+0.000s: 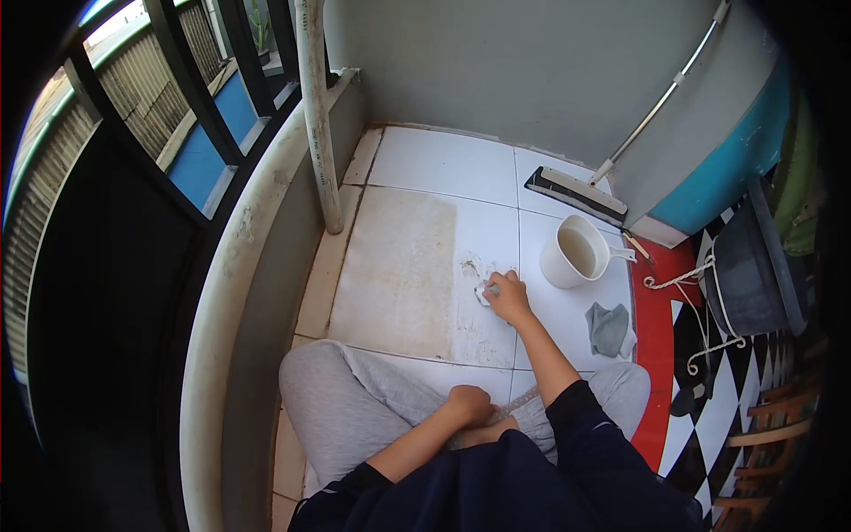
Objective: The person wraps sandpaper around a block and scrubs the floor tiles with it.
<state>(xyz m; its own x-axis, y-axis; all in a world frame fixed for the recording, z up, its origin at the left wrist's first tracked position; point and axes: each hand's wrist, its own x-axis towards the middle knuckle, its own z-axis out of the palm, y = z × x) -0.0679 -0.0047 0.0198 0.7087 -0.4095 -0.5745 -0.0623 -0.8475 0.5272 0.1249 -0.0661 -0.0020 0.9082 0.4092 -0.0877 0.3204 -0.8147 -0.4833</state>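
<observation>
My right hand (509,300) is closed around a small whitish-grey scrubbing pad (482,293), pressed to the white floor tile (486,232). Only an edge of the pad shows, so its exact kind is unclear. Dark smears of dirt (472,265) lie on the tile around it. Left of them is a broad beige stained patch (394,275). My left hand (471,405) rests curled on my lap, its fingers bent under and mostly hidden; I see nothing in it. To the right stands a white dipper (560,259) with cloudy water inside. A crumpled grey cloth (608,329) lies nearer me.
A floor squeegee (578,194) leans at the back right corner. On the right is a dark planter (753,262) in a curled metal stand. A white pipe (319,133) and low wall (257,293) border the left, beside a black railing (191,97).
</observation>
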